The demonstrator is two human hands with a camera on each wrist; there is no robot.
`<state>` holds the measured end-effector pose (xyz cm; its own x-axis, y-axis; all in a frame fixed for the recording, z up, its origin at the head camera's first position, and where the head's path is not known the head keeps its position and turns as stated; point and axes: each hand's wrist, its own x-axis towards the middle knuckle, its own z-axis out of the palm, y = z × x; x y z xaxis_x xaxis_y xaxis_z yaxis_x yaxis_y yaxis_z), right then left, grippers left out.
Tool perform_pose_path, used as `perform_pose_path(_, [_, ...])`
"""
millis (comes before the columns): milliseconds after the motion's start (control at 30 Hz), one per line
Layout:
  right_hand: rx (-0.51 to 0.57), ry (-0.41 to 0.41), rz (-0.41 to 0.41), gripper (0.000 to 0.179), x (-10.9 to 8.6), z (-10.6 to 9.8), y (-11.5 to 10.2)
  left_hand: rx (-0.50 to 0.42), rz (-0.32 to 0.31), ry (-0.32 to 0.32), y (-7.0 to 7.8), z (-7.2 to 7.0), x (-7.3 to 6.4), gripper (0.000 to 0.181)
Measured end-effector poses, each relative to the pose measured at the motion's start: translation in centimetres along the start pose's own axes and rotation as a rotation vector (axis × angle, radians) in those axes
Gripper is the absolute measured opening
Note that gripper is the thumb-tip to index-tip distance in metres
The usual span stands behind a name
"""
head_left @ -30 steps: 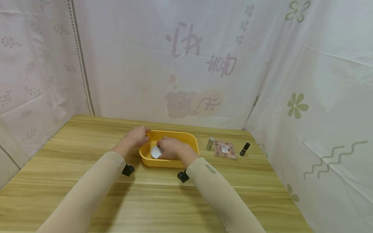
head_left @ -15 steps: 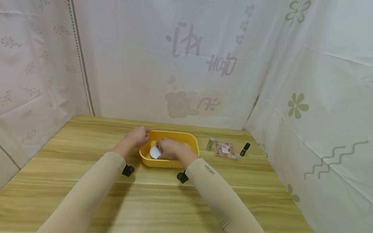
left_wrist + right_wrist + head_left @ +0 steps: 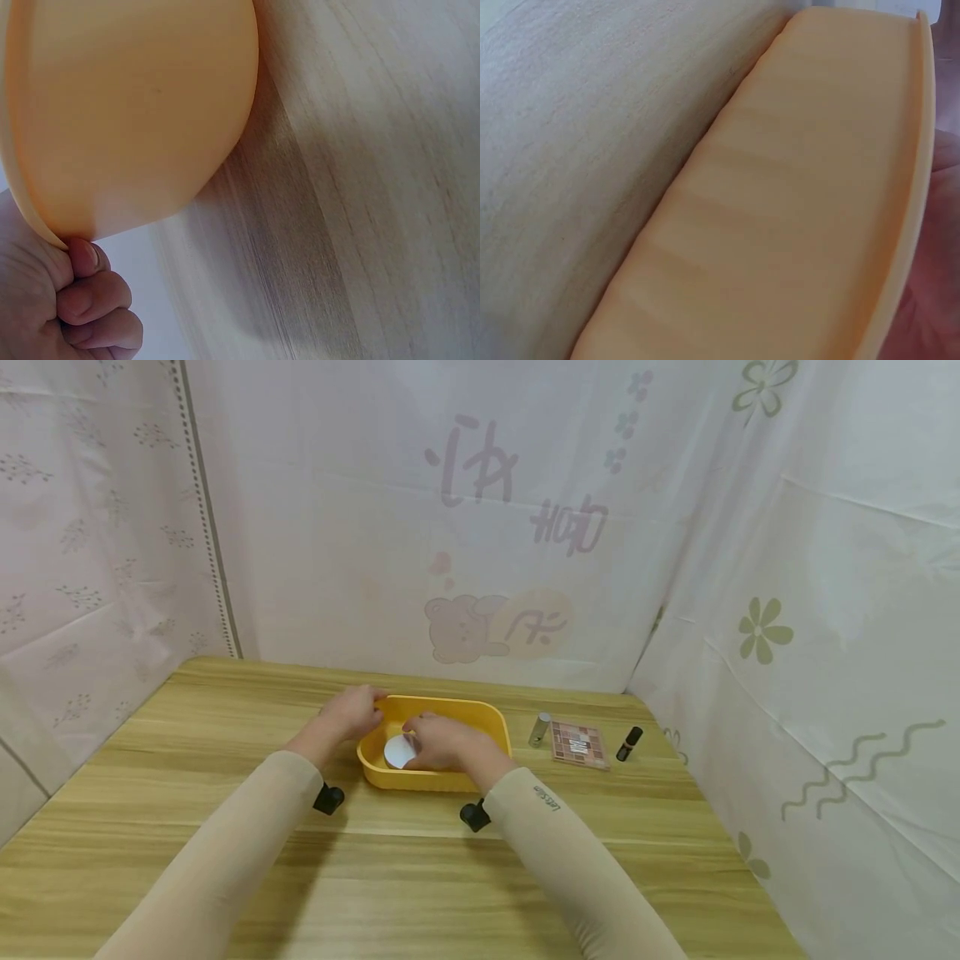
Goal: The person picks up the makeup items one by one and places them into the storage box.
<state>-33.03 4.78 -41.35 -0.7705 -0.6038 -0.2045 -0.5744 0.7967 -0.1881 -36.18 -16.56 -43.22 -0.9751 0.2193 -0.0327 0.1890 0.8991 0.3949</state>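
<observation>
A yellow plastic basket [image 3: 427,781] sits on the table. My left hand [image 3: 348,712] grips its rim at the left end; in the left wrist view, the curled fingers [image 3: 97,300] and the thumb side pinch the basket's edge. Inside the basket, my right hand [image 3: 450,743] holds a round, flat thing with a white top [image 3: 397,752] by its right side, near the basket's left end. Its exact kind is too small to tell. In the right wrist view, the basket's ribbed outer wall [image 3: 765,202] hides most of that hand and everything it holds.
To the right of the basket lie a small silver tube [image 3: 539,730], a flat eyeshadow palette [image 3: 579,746] and a black tube with a pinkish band [image 3: 629,744]. Patterned white curtains [image 3: 337,527] stand behind the wooden table [image 3: 390,893] and on both sides.
The white-topped round thing has shifted slightly left inside the basket, with my right hand at its side. My left hand stays on the rim.
</observation>
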Motion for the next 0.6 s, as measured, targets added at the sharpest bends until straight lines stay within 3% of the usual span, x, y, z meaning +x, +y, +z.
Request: perform_pose_path(600, [0.085,-0.013,0.012,0.078,-1.6,-1.9,0.6,-0.002,-0.014,-0.014,0.2,0.0,-0.2,0.055])
